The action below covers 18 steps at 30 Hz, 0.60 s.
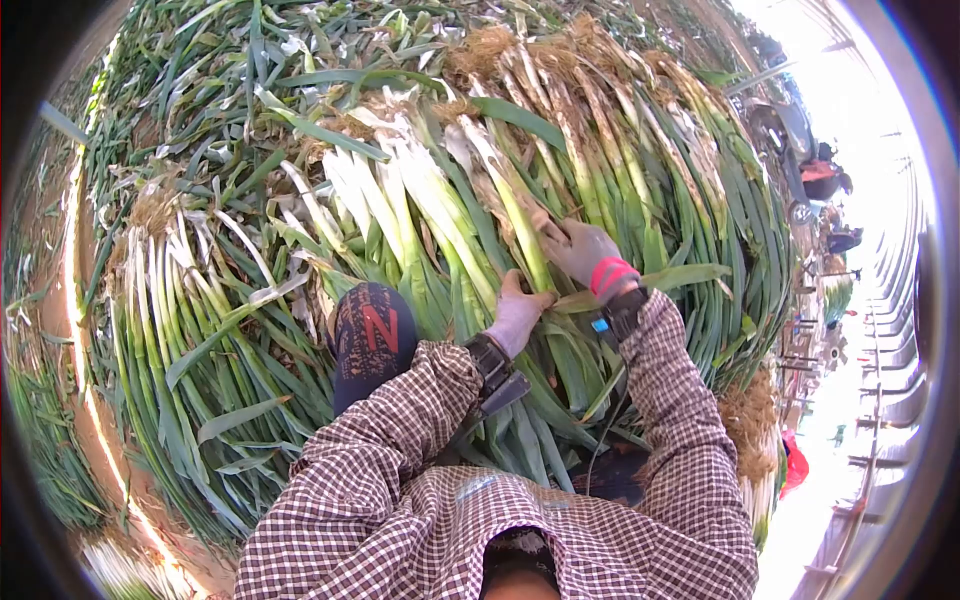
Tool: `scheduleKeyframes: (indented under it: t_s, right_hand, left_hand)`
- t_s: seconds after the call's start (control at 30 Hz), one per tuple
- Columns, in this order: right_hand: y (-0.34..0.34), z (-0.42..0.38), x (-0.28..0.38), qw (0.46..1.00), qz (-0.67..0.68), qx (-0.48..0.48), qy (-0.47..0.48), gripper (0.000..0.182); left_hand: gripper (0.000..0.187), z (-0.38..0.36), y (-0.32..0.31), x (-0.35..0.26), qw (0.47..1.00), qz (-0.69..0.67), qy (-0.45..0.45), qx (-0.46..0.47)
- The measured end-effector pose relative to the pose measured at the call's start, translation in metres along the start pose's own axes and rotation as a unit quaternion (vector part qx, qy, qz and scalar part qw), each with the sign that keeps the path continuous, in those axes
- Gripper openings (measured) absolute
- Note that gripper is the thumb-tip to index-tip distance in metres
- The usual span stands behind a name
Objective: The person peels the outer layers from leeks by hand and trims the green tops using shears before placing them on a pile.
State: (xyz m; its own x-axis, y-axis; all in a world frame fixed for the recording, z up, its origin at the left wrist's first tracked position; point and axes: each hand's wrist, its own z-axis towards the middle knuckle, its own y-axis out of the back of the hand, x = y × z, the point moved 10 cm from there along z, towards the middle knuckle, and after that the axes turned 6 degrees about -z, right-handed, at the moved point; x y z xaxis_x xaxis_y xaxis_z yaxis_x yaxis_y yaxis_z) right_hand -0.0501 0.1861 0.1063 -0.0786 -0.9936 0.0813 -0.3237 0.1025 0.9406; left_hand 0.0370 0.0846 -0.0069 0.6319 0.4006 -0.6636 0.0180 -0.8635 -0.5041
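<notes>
My left hand (515,313), in a pale glove, is closed around a leek (520,225) at the base of its leaves. That leek slants upward, with its pale root end away from me. Just above and to the right, my right hand (583,252), in a grey glove with a pink cuff, has its fingers closed on a dry outer leaf (543,222) against the stalk; the fingertips are partly hidden. Beside my left hand lie white, cleaned-looking leeks (415,200). Past my right hand are rooty leeks with brown outer skins (610,140).
A bunch of leeks (180,290) lies on the left. Stripped leaves (220,90) cover the ground ahead. My knee (375,335) stands up between the piles. Farther right are another person (822,178), a parked vehicle (785,130) and a red bag (793,465).
</notes>
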Motion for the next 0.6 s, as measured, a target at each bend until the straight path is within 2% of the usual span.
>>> scheduleKeyframes:
  t_s: [0.17,0.27,0.3,0.37,0.4,0.47,0.53,0.6]
  right_hand:
    - [0.004,0.080,0.028,1.000,-0.003,-0.024,-0.011,0.062]
    - [-0.008,0.126,0.030,0.999,-0.034,-0.042,0.004,0.068]
    - [-0.011,0.123,0.031,1.000,-0.008,-0.017,0.009,0.067]
    - [-0.004,0.111,0.029,0.998,0.044,0.031,0.017,0.064]
    - [-0.007,0.094,0.021,0.993,0.100,0.058,0.004,0.055]
    - [0.010,0.037,0.010,0.992,0.121,0.031,0.025,0.046]
    - [0.011,-0.023,-0.016,0.989,0.142,0.025,0.017,0.048]
    - [0.023,-0.091,-0.018,0.987,0.157,0.041,0.000,0.041]
  left_hand:
    - [0.049,0.003,0.003,0.002,0.999,0.031,-0.002,-0.019]
    - [0.047,-0.003,0.000,-0.003,1.000,-0.006,0.011,-0.002]
    - [0.046,-0.003,-0.001,-0.001,0.998,-0.053,0.015,0.009]
    - [0.043,-0.001,-0.004,0.002,0.989,-0.146,0.020,0.034]
    - [0.044,0.002,-0.004,0.004,0.981,-0.181,0.045,0.046]
    - [0.045,0.007,-0.002,0.008,0.961,-0.251,0.094,0.070]
    - [0.048,0.011,0.006,0.010,0.951,-0.295,0.081,0.043]
    - [0.048,0.016,0.018,0.023,0.953,-0.296,0.073,-0.001]
